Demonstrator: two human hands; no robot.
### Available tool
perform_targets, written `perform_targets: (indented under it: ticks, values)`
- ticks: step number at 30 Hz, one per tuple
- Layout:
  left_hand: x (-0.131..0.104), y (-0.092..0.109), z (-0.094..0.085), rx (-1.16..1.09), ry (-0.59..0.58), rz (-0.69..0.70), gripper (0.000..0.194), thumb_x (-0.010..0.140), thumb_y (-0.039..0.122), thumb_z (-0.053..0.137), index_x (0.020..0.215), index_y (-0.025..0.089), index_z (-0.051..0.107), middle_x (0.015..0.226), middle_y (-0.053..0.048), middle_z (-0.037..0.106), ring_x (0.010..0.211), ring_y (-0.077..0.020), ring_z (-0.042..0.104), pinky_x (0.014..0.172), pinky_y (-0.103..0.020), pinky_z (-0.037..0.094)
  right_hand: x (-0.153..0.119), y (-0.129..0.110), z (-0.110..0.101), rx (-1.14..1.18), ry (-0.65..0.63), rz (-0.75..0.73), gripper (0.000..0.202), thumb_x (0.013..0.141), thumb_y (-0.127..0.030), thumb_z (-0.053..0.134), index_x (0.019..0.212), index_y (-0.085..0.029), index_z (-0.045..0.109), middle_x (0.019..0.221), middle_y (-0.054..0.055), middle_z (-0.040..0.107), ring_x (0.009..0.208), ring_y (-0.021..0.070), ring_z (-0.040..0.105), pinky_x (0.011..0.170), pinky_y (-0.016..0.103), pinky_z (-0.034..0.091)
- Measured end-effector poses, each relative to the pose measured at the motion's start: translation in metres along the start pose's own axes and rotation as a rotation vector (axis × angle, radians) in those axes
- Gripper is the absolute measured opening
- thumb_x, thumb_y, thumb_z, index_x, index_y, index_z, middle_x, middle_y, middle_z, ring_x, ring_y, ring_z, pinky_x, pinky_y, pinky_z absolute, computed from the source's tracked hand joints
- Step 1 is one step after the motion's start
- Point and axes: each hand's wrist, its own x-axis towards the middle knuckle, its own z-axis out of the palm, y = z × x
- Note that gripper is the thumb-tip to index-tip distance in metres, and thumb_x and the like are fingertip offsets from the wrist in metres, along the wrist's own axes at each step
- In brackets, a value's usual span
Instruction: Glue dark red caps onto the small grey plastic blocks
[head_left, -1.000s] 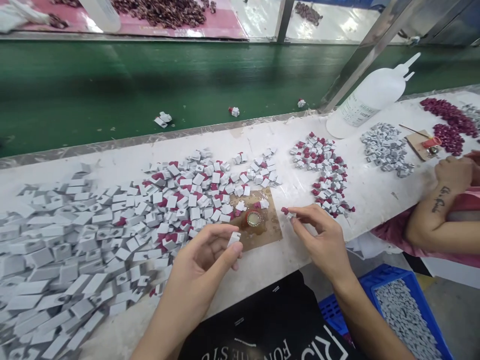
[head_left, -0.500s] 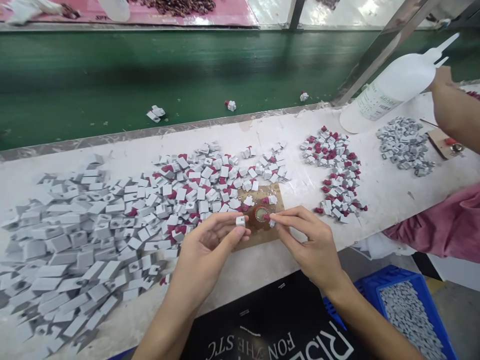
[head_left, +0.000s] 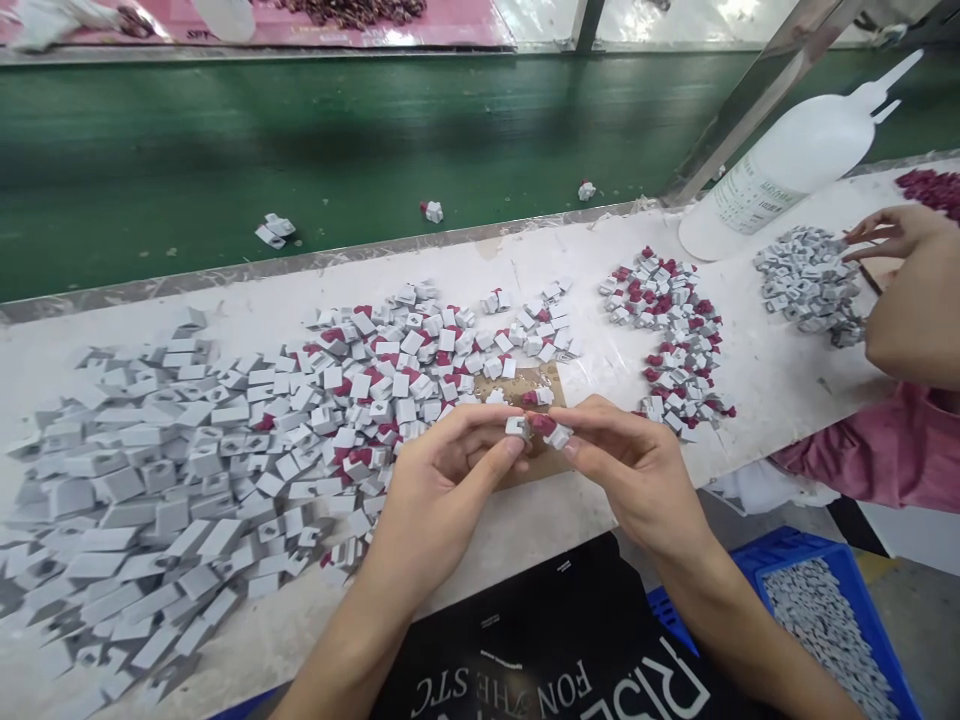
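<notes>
Between the thumb and fingers of my left hand [head_left: 442, 480] is a small grey plastic block [head_left: 516, 427] with a notch in its face. My right hand [head_left: 637, 465] pinches a small grey-and-dark-red plastic piece [head_left: 553, 432], its red end turned toward the block. The two parts are very close; whether they touch I cannot tell. Under my fingers lies a brown cardboard piece [head_left: 525, 474], and the round dish seen on it earlier is hidden by my hands. Just beyond my fingertips, another grey-and-red piece [head_left: 537, 397] rests on the cardboard.
A large heap of grey blocks [head_left: 172, 470] spreads leftward, mixed with red-ended ones. Right stand a pile of grey-and-red pieces [head_left: 667, 330], a white squeeze bottle [head_left: 780, 170] and a co-worker's hand [head_left: 892, 235] at a grey pile [head_left: 806, 280]. A green belt [head_left: 337, 130] runs behind.
My hands have come together, the left moving right with the block and the right lifting the red-ended piece from near the dish. Pieces on the belt shifted left. The co-worker's hand reached the grey pile.
</notes>
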Motion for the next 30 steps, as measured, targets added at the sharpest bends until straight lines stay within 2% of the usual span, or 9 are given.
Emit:
perform_targets:
  ticks: [5,12,18,21,25,28,30]
  values:
    - [0.001,0.0,0.002,-0.013,-0.01,-0.002,0.014,0.102,0.039,0.092,0.113,0.031,0.092,0.104,-0.003,0.088,0.086,-0.0173,0.083,0.086,-0.027,0.076,0.001,-0.002,0.001,0.009,0.005,-0.006,0.027,0.104,-0.022,0.087,0.122,-0.04,0.096,0.107,0.003,0.084,0.101,0.0198,0.081,0.087,0.033,0.069]
    - [0.001,-0.001,-0.001,0.055,-0.031,-0.02,0.015,0.102,0.039,0.089,0.111,0.028,0.089,0.1,-0.005,0.086,0.093,-0.0253,0.086,0.089,-0.037,0.077,0.001,-0.006,-0.002,-0.141,-0.015,-0.017,0.026,0.104,-0.025,0.086,0.122,-0.041,0.095,0.105,0.004,0.084,0.096,0.0209,0.079,0.078,0.034,0.066]
    - [0.0,-0.003,-0.002,0.107,-0.051,-0.013,0.014,0.103,0.037,0.085,0.113,0.028,0.088,0.113,-0.008,0.086,0.105,-0.0295,0.086,0.096,-0.044,0.076,0.001,-0.004,-0.001,-0.157,-0.033,-0.02,0.026,0.105,-0.024,0.086,0.122,-0.04,0.095,0.106,0.005,0.086,0.098,0.0221,0.082,0.081,0.036,0.07]
    - [-0.003,0.001,-0.003,0.174,-0.065,0.042,0.01,0.107,0.03,0.08,0.115,0.03,0.087,0.119,-0.006,0.085,0.107,-0.0271,0.085,0.098,-0.041,0.075,0.002,-0.009,0.001,-0.184,-0.055,-0.049,0.027,0.105,-0.021,0.085,0.122,-0.04,0.095,0.106,0.004,0.085,0.097,0.0212,0.083,0.081,0.035,0.071]
    - [-0.011,0.021,-0.006,0.267,-0.076,0.189,0.013,0.11,0.026,0.077,0.118,0.031,0.086,0.116,-0.004,0.085,0.102,-0.0243,0.084,0.091,-0.037,0.073,0.003,-0.033,0.008,-0.241,-0.082,-0.134,0.037,0.105,-0.014,0.081,0.124,-0.043,0.094,0.107,0.004,0.085,0.099,0.0216,0.083,0.082,0.034,0.071]
    - [-0.017,0.046,-0.011,0.383,-0.045,0.302,0.016,0.111,0.025,0.078,0.121,0.034,0.085,0.118,-0.003,0.085,0.104,-0.024,0.082,0.089,-0.035,0.071,0.004,-0.064,0.014,-0.32,-0.111,-0.203,0.043,0.104,-0.01,0.081,0.125,-0.046,0.094,0.107,0.003,0.085,0.101,0.0227,0.082,0.082,0.036,0.071]
    - [-0.019,0.063,-0.017,0.423,-0.01,0.331,0.017,0.111,0.026,0.077,0.123,0.036,0.085,0.118,-0.002,0.085,0.1,-0.0235,0.081,0.085,-0.035,0.071,0.013,-0.084,0.02,-0.39,-0.145,-0.245,0.044,0.105,-0.012,0.082,0.129,-0.047,0.092,0.108,0.002,0.086,0.099,0.0234,0.082,0.08,0.037,0.071]
